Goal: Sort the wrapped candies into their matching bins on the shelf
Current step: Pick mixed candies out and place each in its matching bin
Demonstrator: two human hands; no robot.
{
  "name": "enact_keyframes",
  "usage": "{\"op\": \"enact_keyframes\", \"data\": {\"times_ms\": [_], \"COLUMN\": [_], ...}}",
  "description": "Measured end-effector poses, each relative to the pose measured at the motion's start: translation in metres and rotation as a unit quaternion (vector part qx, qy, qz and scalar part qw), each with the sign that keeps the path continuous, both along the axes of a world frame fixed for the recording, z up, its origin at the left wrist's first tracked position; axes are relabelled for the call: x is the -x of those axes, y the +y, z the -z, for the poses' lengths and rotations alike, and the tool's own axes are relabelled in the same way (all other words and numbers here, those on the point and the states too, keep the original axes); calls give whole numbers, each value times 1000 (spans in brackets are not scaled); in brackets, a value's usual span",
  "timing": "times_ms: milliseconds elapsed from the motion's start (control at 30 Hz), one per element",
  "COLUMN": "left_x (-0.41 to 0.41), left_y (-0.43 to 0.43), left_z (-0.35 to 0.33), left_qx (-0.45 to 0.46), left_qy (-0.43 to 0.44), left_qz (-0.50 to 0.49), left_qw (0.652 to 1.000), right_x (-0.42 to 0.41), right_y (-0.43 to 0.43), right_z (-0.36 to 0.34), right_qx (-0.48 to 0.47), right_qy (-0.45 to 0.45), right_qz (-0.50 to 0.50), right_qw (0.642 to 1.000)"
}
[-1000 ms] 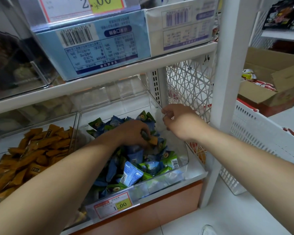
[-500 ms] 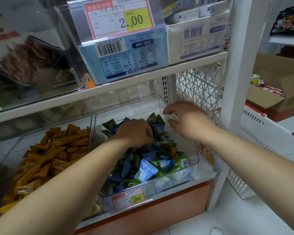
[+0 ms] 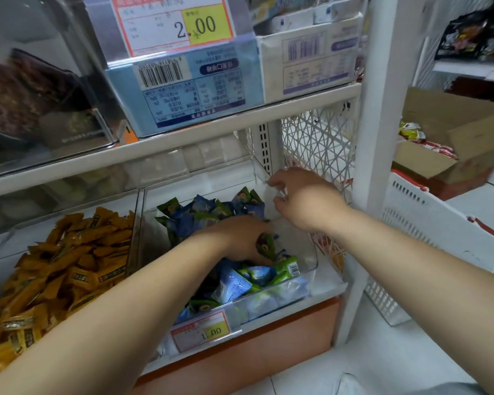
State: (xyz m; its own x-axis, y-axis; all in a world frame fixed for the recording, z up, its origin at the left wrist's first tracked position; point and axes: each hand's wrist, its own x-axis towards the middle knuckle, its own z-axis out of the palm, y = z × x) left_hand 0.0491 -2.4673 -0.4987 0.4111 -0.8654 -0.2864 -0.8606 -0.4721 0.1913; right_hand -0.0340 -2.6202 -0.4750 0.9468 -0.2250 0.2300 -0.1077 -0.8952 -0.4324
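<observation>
A clear bin (image 3: 311, 252) on the lower shelf holds a heap of blue and green wrapped candies (image 3: 234, 283). My left hand (image 3: 234, 240) is down in this heap, its fingers curled round a dark green wrapped candy (image 3: 265, 246). My right hand (image 3: 305, 198) is at the bin's right wall near the back corner, with fingers and thumb curled over the rim. To the left, a second clear bin (image 3: 136, 212) is full of orange wrapped candies (image 3: 69, 263).
The upper shelf (image 3: 211, 132) carries a blue box (image 3: 188, 89) and a white box (image 3: 311, 58) close above my hands. A white shelf post (image 3: 382, 138) stands to the right, with a white plastic basket (image 3: 439, 238) and a cardboard box (image 3: 454, 143) beyond it.
My left hand has moved toward the bin's right front and dug lower into the heap. The orange candy seen at its fingers a second ago no longer shows. My right hand stays at the bin's wall.
</observation>
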Motion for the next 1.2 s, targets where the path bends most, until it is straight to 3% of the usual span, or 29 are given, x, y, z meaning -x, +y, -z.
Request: {"op": "enact_keyframes", "data": {"times_ms": [100, 167, 267, 333, 467, 533, 600, 667, 733, 833, 900, 1033, 1100, 1200], "left_x": [0, -1, -1, 3, 9, 14, 19, 19, 13, 2, 4, 35, 46, 44], "left_y": [8, 14, 28, 35, 48, 59, 77, 108, 149, 206, 225, 204, 188, 183], "left_z": [-3, -10, -25, -35, -46, -51, -59, -65, -69, -73, -69, -47, -33, -19], "left_qx": [47, 135, 329, 416, 486, 494, 504, 482, 399, 228, 193, 292, 247, 176], "left_qy": [-21, 1, 141, 204, 283, 291, 230, 83, -93, -286, -299, -190, -154, -203], "left_qz": [-51, -108, -198, -236, -295, -311, -319, -293, -275, -308, -332, -270, -255, -233], "left_qw": [997, 985, 912, 854, 772, 758, 769, 821, 869, 879, 874, 898, 922, 935], "right_x": [3, 8, 14, 15, 16, 13, 7, 1, -4, -15, -22, -24, -24, -27], "right_y": [1, 2, 7, 14, 42, 57, 70, 79, 83, 77, 69, 60, 64, 67], "right_z": [-1, -3, -11, -18, -28, -28, -29, -25, -21, -10, 0, 19, 25, 30], "right_qx": [29, 58, 52, -15, -138, -174, -221, -202, -164, -73, 3, 40, 44, 22], "right_qy": [-8, -42, -112, -118, -62, -75, -71, -43, -13, 52, 116, 256, 296, 329], "right_qz": [-4, -4, -16, -37, -110, -111, -99, -103, -112, -94, -83, -72, -100, -137], "right_qw": [1000, 997, 992, 992, 982, 976, 968, 973, 980, 992, 990, 963, 949, 934]}}
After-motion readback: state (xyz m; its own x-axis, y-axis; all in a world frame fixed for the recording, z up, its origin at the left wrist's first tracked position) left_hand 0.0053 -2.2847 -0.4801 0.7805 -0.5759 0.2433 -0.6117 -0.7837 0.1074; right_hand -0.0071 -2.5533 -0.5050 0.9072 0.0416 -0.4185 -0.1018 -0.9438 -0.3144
